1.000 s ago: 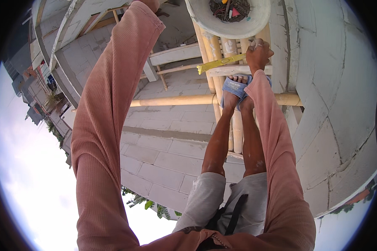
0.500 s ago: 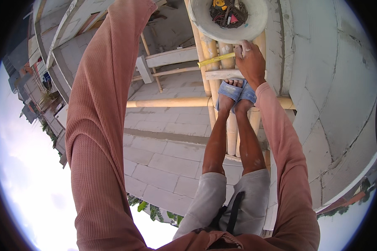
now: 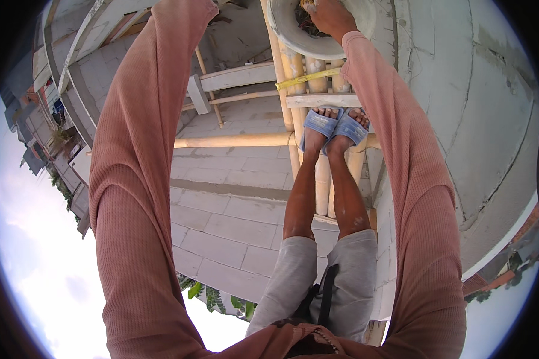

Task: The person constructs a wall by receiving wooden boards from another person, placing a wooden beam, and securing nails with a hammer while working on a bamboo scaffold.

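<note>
My right hand (image 3: 331, 17) reaches into a whitish basin (image 3: 281, 30) at the top of the head view. Its curled fingers close on a yellow tape measure (image 3: 307, 3), mostly hidden by the hand and the upper picture edge. Below the hand, dark thin pieces, perhaps nails or wire, lie in the basin (image 3: 370, 24). A flat yellow strip (image 3: 308, 78) rests across the bamboo poles (image 3: 292, 63) just nearer than the basin. My left arm (image 3: 141, 119) stretches up and forward; its hand lies beyond the upper edge.
My feet in blue sandals (image 3: 322, 122) stand on bamboo poles, by a wooden crosspiece (image 3: 320, 100). A horizontal bamboo pole (image 3: 233, 140) runs leftward. A grey wall (image 3: 491, 119) rises at right. Far below on the left is a block wall (image 3: 221, 239), with open sky beyond.
My right hand has left the end of the yellow strip and moved up into the basin, onto the tape measure. The strip stays on the poles. My feet have come slightly apart.
</note>
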`<state>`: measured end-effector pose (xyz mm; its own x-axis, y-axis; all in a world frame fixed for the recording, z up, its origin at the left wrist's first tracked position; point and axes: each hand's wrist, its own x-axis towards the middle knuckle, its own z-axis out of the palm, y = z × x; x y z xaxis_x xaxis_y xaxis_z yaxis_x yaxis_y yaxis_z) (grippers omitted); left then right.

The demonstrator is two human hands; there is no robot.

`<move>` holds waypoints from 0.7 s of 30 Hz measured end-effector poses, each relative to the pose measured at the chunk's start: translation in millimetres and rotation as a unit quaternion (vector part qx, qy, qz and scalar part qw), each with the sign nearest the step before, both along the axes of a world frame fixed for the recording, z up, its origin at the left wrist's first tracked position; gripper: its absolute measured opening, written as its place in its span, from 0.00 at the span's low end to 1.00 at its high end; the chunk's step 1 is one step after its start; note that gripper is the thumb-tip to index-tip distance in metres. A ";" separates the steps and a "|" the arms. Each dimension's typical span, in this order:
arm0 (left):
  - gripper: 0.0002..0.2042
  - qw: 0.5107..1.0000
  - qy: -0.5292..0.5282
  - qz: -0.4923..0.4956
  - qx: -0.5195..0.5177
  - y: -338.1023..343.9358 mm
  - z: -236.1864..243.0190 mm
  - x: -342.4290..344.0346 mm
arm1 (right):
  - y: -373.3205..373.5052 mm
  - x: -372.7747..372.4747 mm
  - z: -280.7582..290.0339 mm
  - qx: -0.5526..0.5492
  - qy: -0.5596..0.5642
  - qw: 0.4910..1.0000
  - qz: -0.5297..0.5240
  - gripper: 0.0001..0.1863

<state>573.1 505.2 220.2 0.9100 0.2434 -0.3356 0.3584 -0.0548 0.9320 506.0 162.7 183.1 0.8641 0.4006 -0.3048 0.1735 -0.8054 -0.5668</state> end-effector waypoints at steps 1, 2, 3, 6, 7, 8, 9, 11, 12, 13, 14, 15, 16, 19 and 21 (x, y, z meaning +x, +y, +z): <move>0.20 1.000 0.001 0.001 -0.003 -5.6 -3.8 3.7 | -7.8 0.0 -18.2 -0.006 -0.001 1.000 -0.001 0.16; 0.20 1.000 0.002 -0.001 -0.010 -13.2 -6.9 10.4 | -22.5 -0.8 -38.7 -0.039 -0.110 0.986 0.118 0.15; 0.20 1.000 0.004 -0.001 -0.013 -17.4 -9.0 14.7 | -31.2 -2.1 -50.1 -0.067 -0.213 0.946 0.237 0.15; 0.20 1.000 0.024 0.006 -0.002 -0.2 -9.3 4.2 | -17.1 -26.9 -41.0 0.057 -0.052 0.996 0.048 0.14; 0.20 1.000 0.024 0.003 -0.003 -3.2 -10.3 8.1 | -22.5 -24.4 -43.7 0.054 -0.052 0.996 0.047 0.14; 0.20 1.000 0.022 -0.002 -0.009 -6.7 -10.9 12.7 | -29.6 -20.1 -45.9 0.001 -0.088 0.989 0.120 0.14; 0.20 1.000 0.020 -0.007 -0.012 -10.0 -11.1 14.2 | -35.9 -16.6 -47.6 -0.052 -0.122 0.972 0.192 0.14; 0.19 1.000 0.011 -0.009 -0.026 11.9 -2.5 5.0 | -9.8 -24.3 -17.6 0.005 -0.089 0.994 0.061 0.14; 0.17 0.999 0.043 -0.015 0.004 26.9 8.8 3.1 | 8.3 -29.1 0.4 0.060 -0.049 0.994 -0.073 0.15; 0.16 0.998 0.064 -0.026 0.009 17.8 6.5 12.0 | 2.3 -23.8 0.1 0.049 -0.053 0.995 -0.073 0.15; 0.16 0.998 0.062 -0.027 -0.001 11.9 5.6 15.2 | -2.8 -19.7 -0.2 0.065 -0.088 0.991 -0.080 0.15; 0.16 0.910 0.003 -0.225 0.348 8.5 5.3 14.7 | -8.0 -17.2 -0.8 0.083 -0.122 0.985 -0.087 0.16; 0.15 0.667 -0.060 -0.381 0.637 1.9 0.3 15.6 | -16.2 -13.1 -7.1 0.071 -0.124 0.986 -0.085 0.16; 0.14 0.490 -0.122 -0.477 0.719 25.0 9.6 13.2 | 4.2 -4.9 -18.9 0.016 -0.143 0.990 0.000 0.16; 0.14 0.497 -0.052 -0.449 0.740 21.8 2.5 14.0 | 2.9 0.1 -28.5 -0.095 -0.078 0.987 0.108 0.16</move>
